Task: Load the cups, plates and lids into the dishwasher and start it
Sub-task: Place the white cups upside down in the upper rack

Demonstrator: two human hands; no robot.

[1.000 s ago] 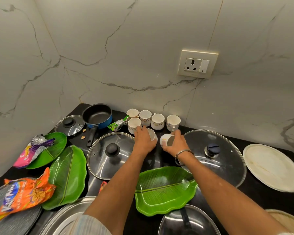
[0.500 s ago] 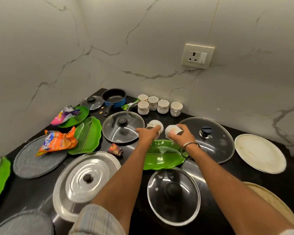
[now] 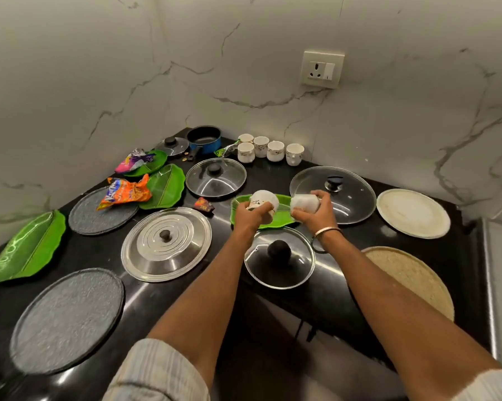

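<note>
L hand (image 3: 251, 217) grips a small white ceramic cup w/ dark print (image 3: 262, 200), tipped on its side; R hand (image 3: 313, 215) grips a second white cup (image 3: 304, 203), also tipped. Both are held above the green leaf-shaped plate (image 3: 281, 222) on the black counter (image 3: 331, 290); plate mostly hidden by hands. Just in front: glass lid w/ black knob (image 3: 279, 257). R of hands: large glass lid w/ dark knob (image 3: 332, 193), then round white plate (image 3: 413, 212), woven round mat (image 3: 409, 277) partly behind R forearm. L: steel lid (image 3: 166, 243), another glass lid (image 3: 215, 177), two grey round plates (image 3: 67, 319), more green leaf plates (image 3: 164, 186). Orange snack bag (image 3: 125, 192): lettering blurred, unreadable. Small dark wrapper (image 3: 203, 204), print illegible. Five white cups (image 3: 268, 150) by the marble wall; blue saucepan (image 3: 205, 139) in the corner.
</note>
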